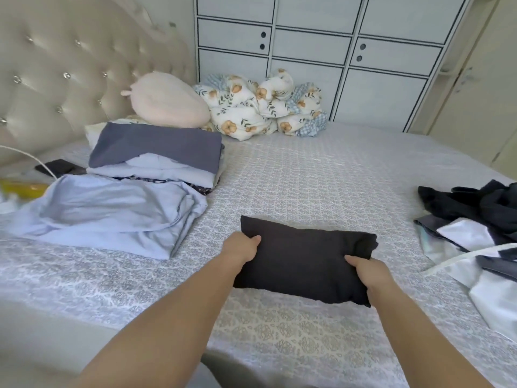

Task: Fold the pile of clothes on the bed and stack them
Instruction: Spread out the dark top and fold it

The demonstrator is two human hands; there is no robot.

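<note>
Fingers [256, 238] of the left hand [242, 246] curl around the left edge of the folded black garment [303, 259], thumb on top, the rest tucked under and hidden. Right hand [368, 271] grips the garment's near-right corner the same way: thumb [353, 259] lying on the cloth, other fingers out of sight beneath it. Both hands are closed on the fabric.

The black garment is a compact rectangle, near centre of the bed [307, 169], tilted a bit so its right end sits nearer. Can't tell whether it rests on the patterned sheet or is lifted just off it.

Left side: a loosely folded light blue garment [112, 214] lies flat, well apart from the black one. Just beyond it, a stack of folded clothes [156, 161] with a grey-blue piece on top and pale blue layers below.

Right edge: unfolded pile of clothes [475, 219], dark items over white and grey ones, some hanging toward the near-right corner.

Far side: a pale pink cushion [167, 100] against the tufted headboard [70, 65], a bunched floral blanket [263, 105] next to it, white cabinets [335, 37] behind. Far left: a dark flat object [60, 167], a white cable [28, 155] and something yellow [22, 189], too blurred to identify.
</note>
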